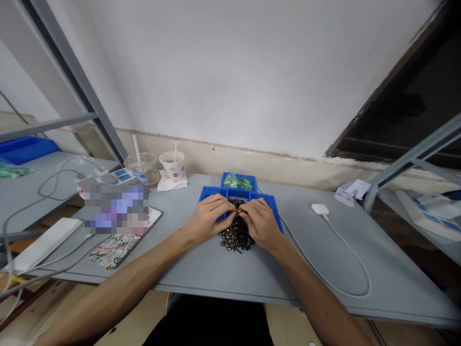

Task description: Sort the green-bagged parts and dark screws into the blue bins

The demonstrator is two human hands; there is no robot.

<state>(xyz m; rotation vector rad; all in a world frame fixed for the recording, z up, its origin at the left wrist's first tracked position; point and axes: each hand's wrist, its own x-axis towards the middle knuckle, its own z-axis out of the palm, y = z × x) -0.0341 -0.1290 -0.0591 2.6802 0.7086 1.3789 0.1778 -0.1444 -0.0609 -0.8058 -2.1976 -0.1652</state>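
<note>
My left hand [210, 217] and my right hand [262, 223] meet over a loose pile of small parts [233, 239], brass-coloured on the left and black on the right. Thumb and fingers of each hand are pinched together, the tips almost touching. Between them shows a tiny brass-coloured part [238, 211], too small to name. The pile spills toward me from the open middle of a blue divided tray [274, 202], which my hands partly cover. Behind it, a smaller blue bin [224, 176] holds green plastic packets [237, 181].
Left on the grey desk [201, 274] lie a patterned phone-like slab [117, 252], a white box [48, 242] and cables. A paper cup [173, 169] and a clear cup [143, 166] with straws stand by the wall. A white charger [320, 209] with its cord lies right.
</note>
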